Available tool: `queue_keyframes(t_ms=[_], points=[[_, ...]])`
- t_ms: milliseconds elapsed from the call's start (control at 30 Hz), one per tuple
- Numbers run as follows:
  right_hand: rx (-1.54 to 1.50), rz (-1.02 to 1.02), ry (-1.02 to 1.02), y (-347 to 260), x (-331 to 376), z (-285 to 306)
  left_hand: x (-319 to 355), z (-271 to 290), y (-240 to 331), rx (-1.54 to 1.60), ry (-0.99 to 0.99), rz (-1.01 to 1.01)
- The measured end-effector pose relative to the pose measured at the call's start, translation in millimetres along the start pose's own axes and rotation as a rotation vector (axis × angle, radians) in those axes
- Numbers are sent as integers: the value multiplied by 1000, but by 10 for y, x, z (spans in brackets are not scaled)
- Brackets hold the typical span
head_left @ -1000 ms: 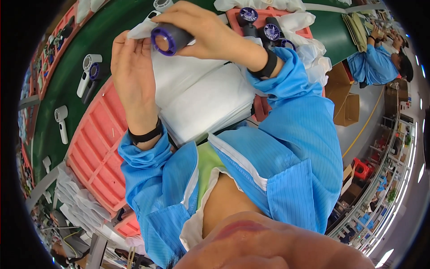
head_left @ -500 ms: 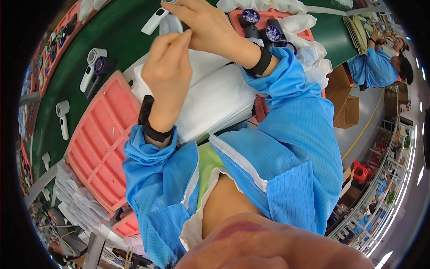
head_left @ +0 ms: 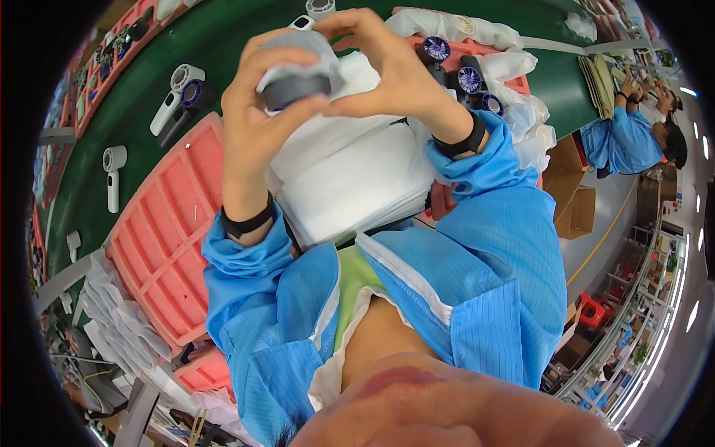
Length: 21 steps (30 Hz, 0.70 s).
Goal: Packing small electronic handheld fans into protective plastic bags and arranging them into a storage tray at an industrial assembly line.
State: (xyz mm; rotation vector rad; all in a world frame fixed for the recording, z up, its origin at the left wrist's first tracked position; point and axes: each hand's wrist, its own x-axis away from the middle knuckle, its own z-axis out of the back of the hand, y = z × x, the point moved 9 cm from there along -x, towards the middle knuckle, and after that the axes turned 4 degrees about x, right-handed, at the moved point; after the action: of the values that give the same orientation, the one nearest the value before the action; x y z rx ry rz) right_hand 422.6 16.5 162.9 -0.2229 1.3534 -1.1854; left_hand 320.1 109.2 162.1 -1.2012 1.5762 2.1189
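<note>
My left hand (head_left: 249, 123) is wrapped round a dark handheld fan (head_left: 296, 92), whose round head shows at the mouth of a frosted plastic bag (head_left: 302, 54). The bag covers the rest of the fan. My right hand (head_left: 398, 82) curves beside it with thumb and fingers apart; its thumb tip comes close to my left thumb. Below both hands lies a stack of flat white bags (head_left: 357, 179). Just beyond them, a white handheld fan (head_left: 320, 7) is partly hidden on the green table.
A pink tray (head_left: 164, 238) stands at the left, near white and dark fans (head_left: 179, 97) on the green table (head_left: 93, 134). Another pink tray (head_left: 521, 80) at the right carries dark fans (head_left: 469, 78) and bagged ones (head_left: 514, 63). Cardboard boxes (head_left: 577, 212) and a co-worker (head_left: 622, 138) are farther right.
My hands have come apart from their close pinch at the bag. The left now grips the dark fan with the bag over it, and the right has moved rightward with fingers spread.
</note>
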Motion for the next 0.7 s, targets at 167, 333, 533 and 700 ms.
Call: queue_keyframes(t_ms=[167,333,533,700], points=[[295,-153,-161,134,57,-144,74,178,-18,440,429,119],[561,-83,76,52,4,-31,69,84,252,-164,428,-68],[538,50,149,-177,-91,-106,-28,56,643,-565,364,-226],[-200,-497,-245,-226,46,-523,216,764,169,324,554,234]])
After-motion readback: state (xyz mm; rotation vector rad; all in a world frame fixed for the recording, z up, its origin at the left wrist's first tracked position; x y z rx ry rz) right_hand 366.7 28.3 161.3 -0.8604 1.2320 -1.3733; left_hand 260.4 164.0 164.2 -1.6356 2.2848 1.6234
